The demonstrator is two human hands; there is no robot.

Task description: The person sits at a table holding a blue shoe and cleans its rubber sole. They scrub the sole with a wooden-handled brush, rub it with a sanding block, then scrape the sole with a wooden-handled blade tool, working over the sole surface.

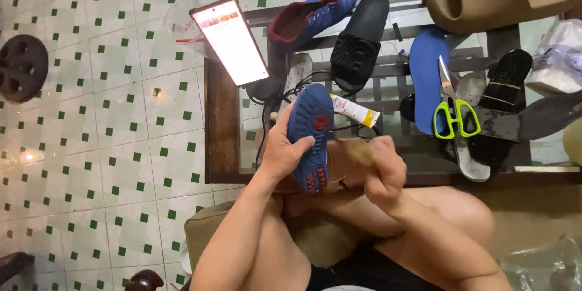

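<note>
- Now, the left hand [280,148] is wrapped around a brown shoe with a blue rubber sole [310,136], thumb across the sole's near side, fingers hidden behind it.
- The shoe sits sole-up, just above the person's knees; its long axis runs away from the body, toe end far, heel end close to the lap.
- The right hand [383,167] is closed against the brown upper on the shoe's other side; something pale at its fingertips is too blurred to identify, so what it pinches cannot be told.
- Both hands touch the shoe; the left carries it.
- Just beyond the right hand lies a small white and yellow glue tube [354,111] on the glass-topped wooden surface [219,115].
- Farther right lie green-handled scissors [451,112], resting on a blue insole [427,79].
- Beyond the left hand, a lit phone [230,40] stands propped, with a black slide sandal [362,39] past it.
- The shoe's upper is mostly hidden by the hands and sole.
</note>
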